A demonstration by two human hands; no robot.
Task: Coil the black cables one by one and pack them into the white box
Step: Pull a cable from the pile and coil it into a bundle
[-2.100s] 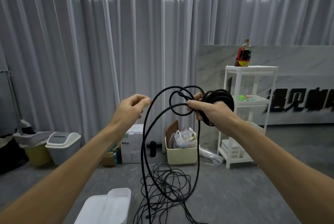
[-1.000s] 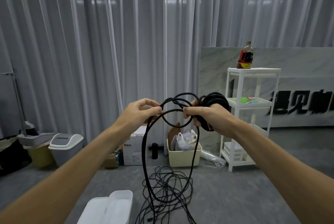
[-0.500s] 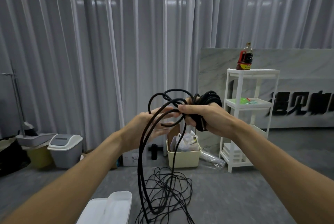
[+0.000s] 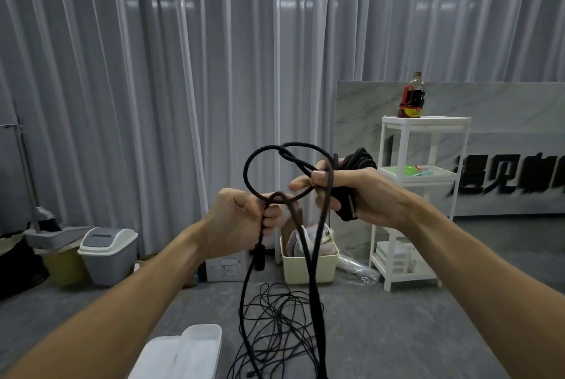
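So far only part of one black cable point(image 4: 316, 256) is coiled: the right hand point(image 4: 360, 195) has its fingers wrapped around a finished bundle of loops at about 2 o'clock from the left hand point(image 4: 241, 222), whose curled fingers pinch the next loose loop. Most of the cable hangs down to a tangled heap point(image 4: 275, 332) on the floor at 6 o'clock, and the white box point(image 4: 183, 354), at 7 o'clock, appears to hold nothing yet, so packing is probably all ahead.
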